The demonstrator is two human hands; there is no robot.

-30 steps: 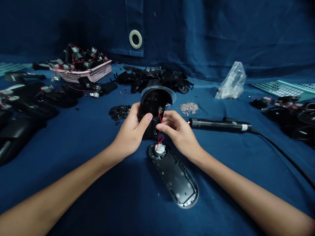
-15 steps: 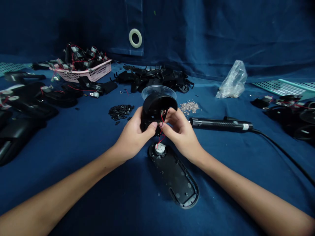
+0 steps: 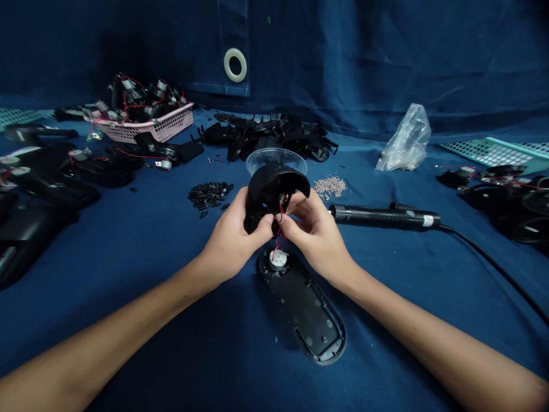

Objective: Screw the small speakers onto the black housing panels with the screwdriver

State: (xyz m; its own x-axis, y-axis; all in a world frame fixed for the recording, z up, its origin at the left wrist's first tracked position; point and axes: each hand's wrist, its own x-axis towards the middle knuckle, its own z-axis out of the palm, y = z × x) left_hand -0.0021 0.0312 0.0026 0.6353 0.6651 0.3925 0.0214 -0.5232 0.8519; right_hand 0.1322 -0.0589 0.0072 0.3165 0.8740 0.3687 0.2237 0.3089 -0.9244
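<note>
A black curved plastic housing [image 3: 277, 182] is raised over the cloth, its hollow side towards me. My left hand [image 3: 231, 243] is closed around its left side, thumb on the lower edge. My right hand [image 3: 319, 240] is closed at its right side, with the thumb by the red wires [image 3: 282, 207] at the opening; fingers behind are partly hidden. The wires run down to a small white-topped round motor [image 3: 278, 259]. That motor sits at the upper end of a long black plastic shell [image 3: 306, 309], which lies open side up on the cloth below my hands.
An electric screwdriver [image 3: 386, 217] with its cable lies right, near a pile of screws [image 3: 330, 186]. Small black parts [image 3: 209, 195] lie left. Behind are a clear dish [image 3: 277, 155], black parts [image 3: 266, 134], a pink basket [image 3: 171, 124] and a plastic bag [image 3: 405, 140].
The black housing has tilted slightly, so its upper rim sits a little lower on the right. Both hands keep their hold; the shell below stays in place.
</note>
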